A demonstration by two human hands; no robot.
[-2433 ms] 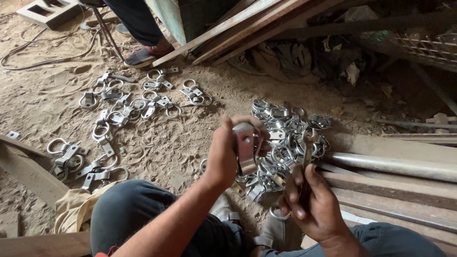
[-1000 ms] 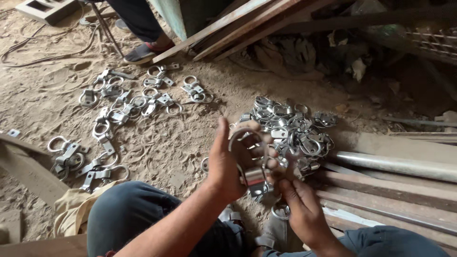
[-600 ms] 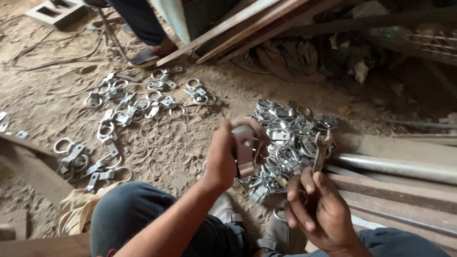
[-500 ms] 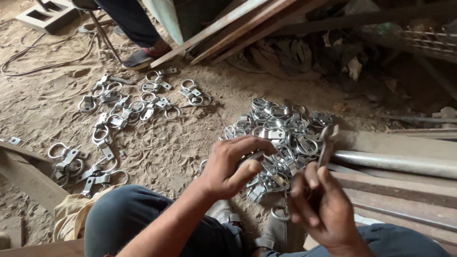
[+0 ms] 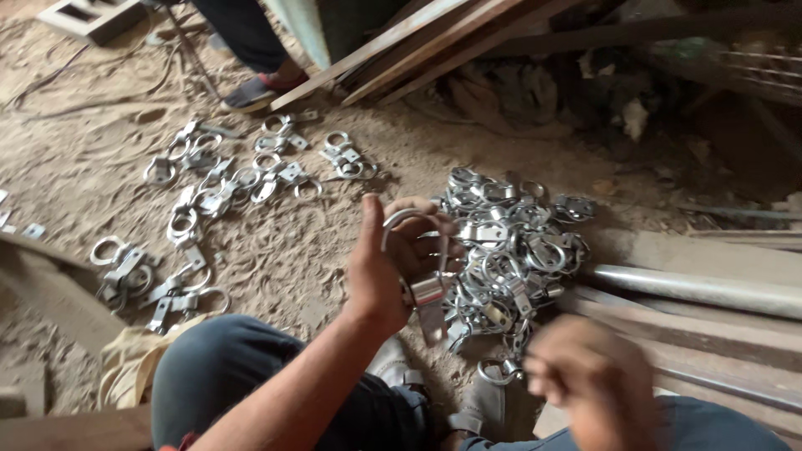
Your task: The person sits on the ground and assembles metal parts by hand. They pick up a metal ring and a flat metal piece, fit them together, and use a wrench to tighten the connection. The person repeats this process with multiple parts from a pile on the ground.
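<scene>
1. My left hand [image 5: 386, 266] is up in the middle of the view, with its fingers closed around a shiny metal ring clip [image 5: 415, 260].
2. The curved ring part sticks up at 12 o'clock from my fist, and the flat plate part hangs down at 6 o'clock.
3. My right hand [image 5: 595, 382] is low, at 4 o'clock from the left hand. It is a blur, so I cannot tell if it is open or closed, or if it holds anything.
4. A big pile of clips [image 5: 514, 250] lies on the ground just beside my left hand, at 3 o'clock from it.
5. More scattered clips [image 5: 219, 185] lie on the sandy ground [image 5: 301, 250] at 10 o'clock, well apart from the pile.
6. A grey pipe [image 5: 702, 288] lies at 3 o'clock, past the pile.
7. Wooden planks [image 5: 401, 46] lean at 12 o'clock.
8. Another person's foot in a sandal [image 5: 255, 90] stands at 11 o'clock, near the planks.
9. My knee in dark trousers [image 5: 225, 367] is at 7 o'clock.
</scene>
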